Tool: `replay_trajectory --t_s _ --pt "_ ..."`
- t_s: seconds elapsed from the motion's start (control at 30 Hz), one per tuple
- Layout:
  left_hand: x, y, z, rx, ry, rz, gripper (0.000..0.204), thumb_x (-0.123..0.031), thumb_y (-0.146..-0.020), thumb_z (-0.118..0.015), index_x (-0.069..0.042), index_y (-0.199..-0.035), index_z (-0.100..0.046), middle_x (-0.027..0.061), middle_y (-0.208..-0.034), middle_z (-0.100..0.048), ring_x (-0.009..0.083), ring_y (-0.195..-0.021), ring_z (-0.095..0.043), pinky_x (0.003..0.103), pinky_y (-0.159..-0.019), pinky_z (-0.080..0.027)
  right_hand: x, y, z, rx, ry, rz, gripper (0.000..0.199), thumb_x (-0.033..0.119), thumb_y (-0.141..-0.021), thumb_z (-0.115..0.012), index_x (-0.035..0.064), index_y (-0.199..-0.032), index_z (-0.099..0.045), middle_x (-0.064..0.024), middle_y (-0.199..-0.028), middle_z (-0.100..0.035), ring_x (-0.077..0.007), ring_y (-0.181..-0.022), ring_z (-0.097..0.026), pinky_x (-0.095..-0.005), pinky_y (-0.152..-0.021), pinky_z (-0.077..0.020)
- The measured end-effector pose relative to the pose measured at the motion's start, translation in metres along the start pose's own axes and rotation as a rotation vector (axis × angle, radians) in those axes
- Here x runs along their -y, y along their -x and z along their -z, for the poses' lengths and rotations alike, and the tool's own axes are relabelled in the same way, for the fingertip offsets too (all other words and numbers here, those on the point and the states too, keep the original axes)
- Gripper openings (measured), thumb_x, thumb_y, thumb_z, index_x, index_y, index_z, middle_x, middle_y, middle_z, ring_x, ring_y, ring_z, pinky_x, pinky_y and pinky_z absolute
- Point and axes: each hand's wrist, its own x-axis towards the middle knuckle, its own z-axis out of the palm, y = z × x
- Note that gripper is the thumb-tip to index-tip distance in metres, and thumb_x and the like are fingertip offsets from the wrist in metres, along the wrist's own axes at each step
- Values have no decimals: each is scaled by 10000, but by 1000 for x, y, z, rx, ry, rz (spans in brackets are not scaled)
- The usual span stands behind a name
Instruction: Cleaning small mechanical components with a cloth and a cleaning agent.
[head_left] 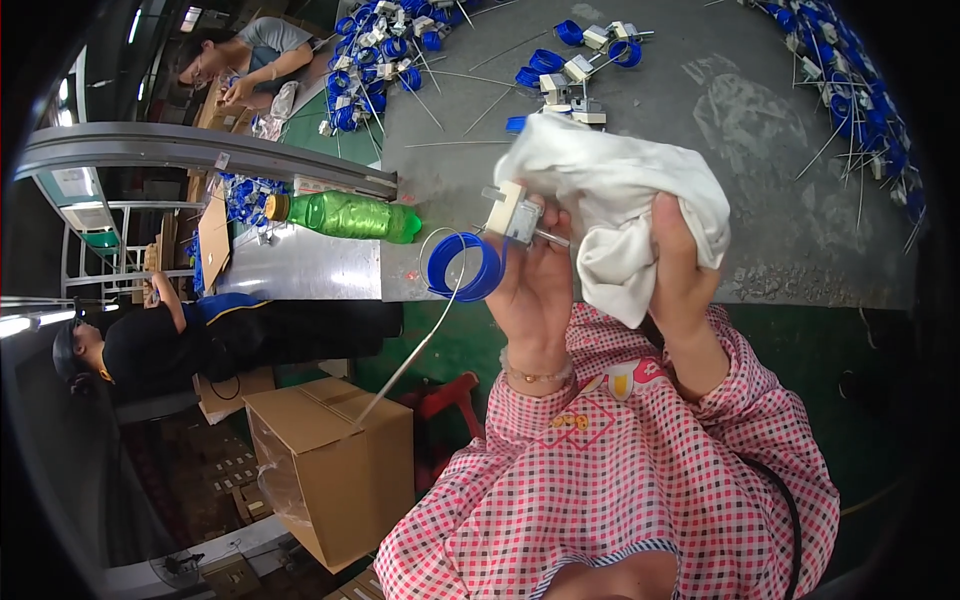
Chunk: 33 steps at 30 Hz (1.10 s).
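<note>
My left hand (537,295), palm up, grips a capillary thermostat (512,216) with a cream and metal body and a metal shaft beside the fingers. From its body hangs a blue coil (465,266), and a long thin probe slants down to the left. A crumpled white cloth (630,170) is held in my right hand (680,270), thumb on top of it. The cloth lies against the far side of my left hand, hiding some of its fingertips. Past the cloth, several similar thermostats (578,68) rest on the grey table (640,275).
Piles of thermostats lie at the far left (375,60) and the far right (850,100). A green bottle (350,216) lies near a metal rail (270,150). A cardboard box (340,460) stands lower left. Two other people (250,60) (150,345) are at the left.
</note>
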Motion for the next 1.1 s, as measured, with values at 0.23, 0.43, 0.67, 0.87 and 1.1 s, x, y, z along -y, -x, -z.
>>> replay_trajectory --t_s 0.23,0.43,0.67,0.87,1.1 --pt "-1 14 -6 -182 -125 74 548 -399 -852 -390 -24 -1245 -316 127 -1203 -423 249 -1113 -422 385 -922 -362 -23 -2 -3 362 472 654 260 118 -716 -619 -12 -935 -567 -126 -932 -587 -244 -806 -588 -333 -690 -466" --pt "-1 27 18 -142 -107 29 514 -385 -871 -360 -24 -1234 -319 137 -1192 -434 244 -1076 -456 382 -907 -383 -21 5 -7 453 489 739 283 172 -662 -623 -7 -878 -587 -162 -878 -582 -333 -740 -577 -372 -624 -466" --pt "-5 12 -12 -181 -361 -20 504 -282 -840 -450 -24 -1247 -299 156 -1218 -406 306 -1123 -403 437 -950 -326 -17 14 -3 145 258 198 278 151 -737 -559 -9 -965 -555 -104 -936 -588 -218 -856 -574 -325 -750 -450" --pt "-7 4 -6 -6 79 17 537 -251 -764 -568 9 -1194 -378 137 -1118 -471 238 -965 -480 352 -900 -350 10 -9 -3 63 76 -6 300 182 -793 -530 -45 -989 -527 -110 -950 -572 -188 -865 -560 -298 -767 -433" --pt "-4 23 1 40 48 -21 405 -247 -873 -368 -26 -1212 -362 135 -1165 -462 265 -1064 -461 395 -917 -368 -12 -7 -13 506 492 703 305 187 -642 -634 18 -894 -593 -152 -912 -583 -327 -761 -580 -368 -636 -471"
